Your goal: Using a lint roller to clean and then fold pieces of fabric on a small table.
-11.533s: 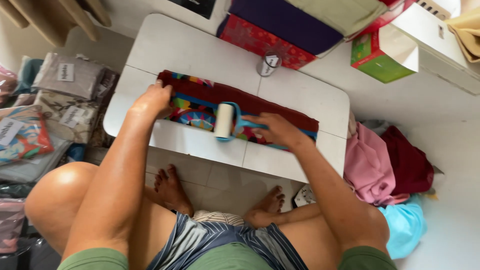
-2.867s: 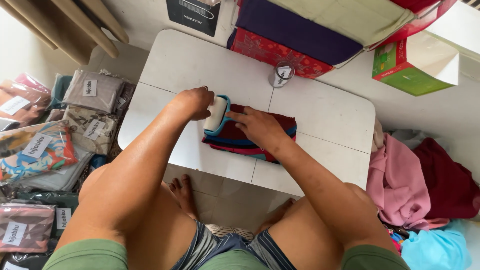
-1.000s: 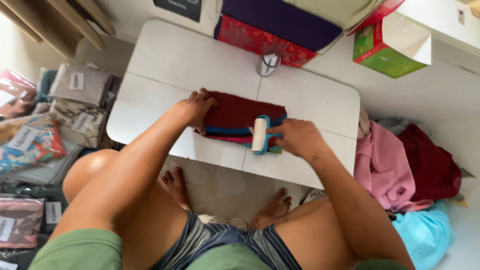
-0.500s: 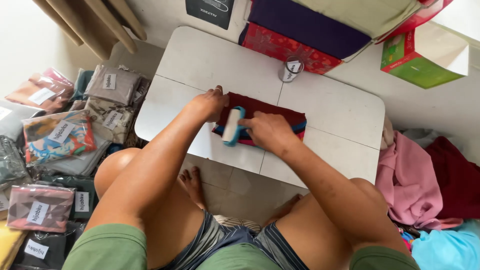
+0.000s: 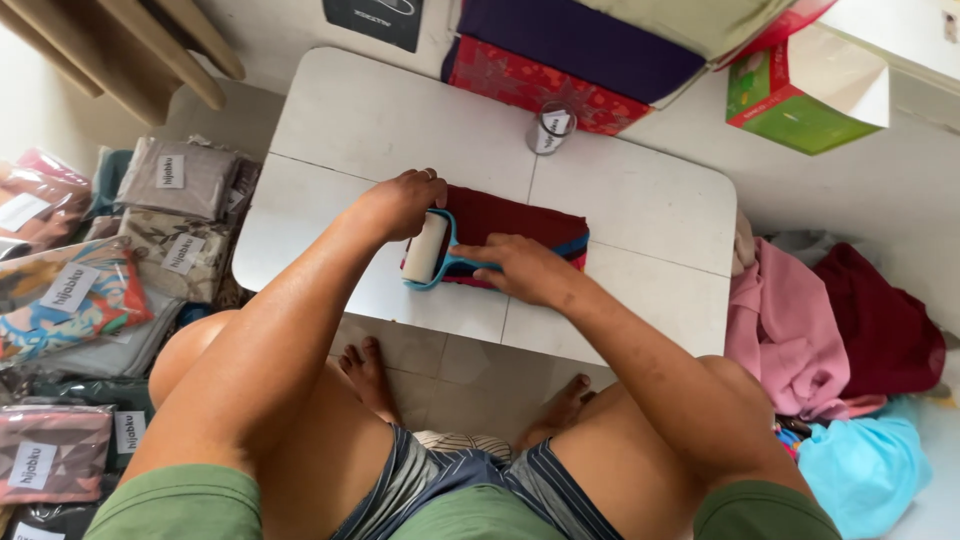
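— Where is the roller?
— My right hand [image 5: 525, 268] grips the blue-handled white lint roller [image 5: 427, 250] on the folded dark-red cloth [image 5: 520, 215], mid-counter [image 5: 640, 200].
— Left hand?
— My left hand [image 5: 400, 200] presses the cloth's nine-o'clock edge, curled.

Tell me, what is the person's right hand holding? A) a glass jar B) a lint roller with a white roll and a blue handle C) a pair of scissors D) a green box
B: the right hand grips the blue handle of the white-roll lint roller, which lies on the left end of the folded dark red cloth on the white table, while the left hand presses down beside it.
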